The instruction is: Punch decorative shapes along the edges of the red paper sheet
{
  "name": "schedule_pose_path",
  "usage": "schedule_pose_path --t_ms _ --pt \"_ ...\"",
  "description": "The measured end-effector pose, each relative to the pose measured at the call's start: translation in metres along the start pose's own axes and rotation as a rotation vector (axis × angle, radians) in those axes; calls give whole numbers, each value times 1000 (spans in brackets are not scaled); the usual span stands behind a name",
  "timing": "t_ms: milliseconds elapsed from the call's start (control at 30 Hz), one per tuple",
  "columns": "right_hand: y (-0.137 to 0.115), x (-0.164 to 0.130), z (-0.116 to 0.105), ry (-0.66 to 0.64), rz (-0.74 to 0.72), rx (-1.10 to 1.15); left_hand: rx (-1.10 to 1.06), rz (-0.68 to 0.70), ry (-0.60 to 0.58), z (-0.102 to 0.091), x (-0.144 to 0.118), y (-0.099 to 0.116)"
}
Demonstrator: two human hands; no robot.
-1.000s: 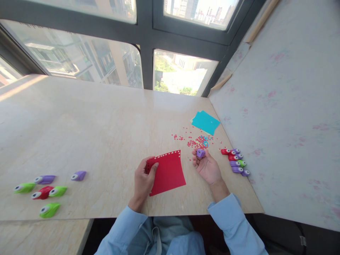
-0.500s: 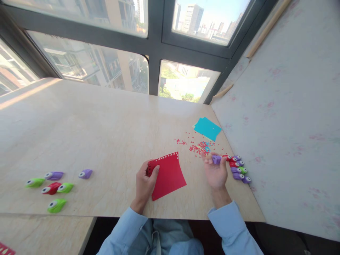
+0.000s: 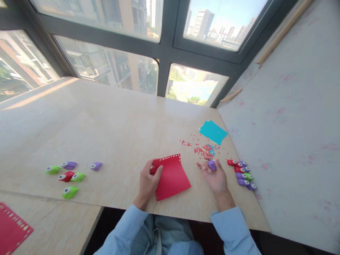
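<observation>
My left hand (image 3: 149, 182) pinches the left side of a red sheet of paper (image 3: 174, 180), thumb on top. Small punched holes line the paper's top edge and part of its left edge. To the right, my right hand (image 3: 216, 177) is turned palm up, its fingers curled around a purple craft punch (image 3: 211, 164). Just beyond that hand lies a scatter of red and blue paper bits (image 3: 205, 150). Beside it, near the wall, several craft punches (image 3: 241, 175) in red, purple and green sit grouped together.
Blue paper sheets (image 3: 213, 132) lie near the wall (image 3: 292, 141). On the left are more punches: green (image 3: 70, 192), red (image 3: 66, 176) and purple (image 3: 96, 166). Another punched red sheet (image 3: 13, 228) lies at the lower left. Windows border the table's (image 3: 119, 127) far side.
My right hand has moved slightly left of the grouped punches, and the purple punch has turned in its fingers. The view has shifted left, showing more of the other red sheet.
</observation>
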State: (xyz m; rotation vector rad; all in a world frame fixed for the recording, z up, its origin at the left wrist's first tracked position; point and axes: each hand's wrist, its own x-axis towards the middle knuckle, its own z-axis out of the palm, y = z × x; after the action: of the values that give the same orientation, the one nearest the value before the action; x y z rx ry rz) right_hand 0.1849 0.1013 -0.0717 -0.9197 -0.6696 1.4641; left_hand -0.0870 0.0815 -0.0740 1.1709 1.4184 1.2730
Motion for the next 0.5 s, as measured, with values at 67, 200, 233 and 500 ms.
schedule_pose_path --t_ms 67,200,233,500 --pt "-1 -1 -1 -5 5 1 12 4 3 -1 -1 1" --pt "0 -4 -2 -16 23 7 38 9 5 -2 -1 1" --pt "0 -5 -1 -15 24 4 40 7 5 -3 -1 0" --pt "1 -6 0 -9 -3 -16 79 12 -36 -9 -1 -2"
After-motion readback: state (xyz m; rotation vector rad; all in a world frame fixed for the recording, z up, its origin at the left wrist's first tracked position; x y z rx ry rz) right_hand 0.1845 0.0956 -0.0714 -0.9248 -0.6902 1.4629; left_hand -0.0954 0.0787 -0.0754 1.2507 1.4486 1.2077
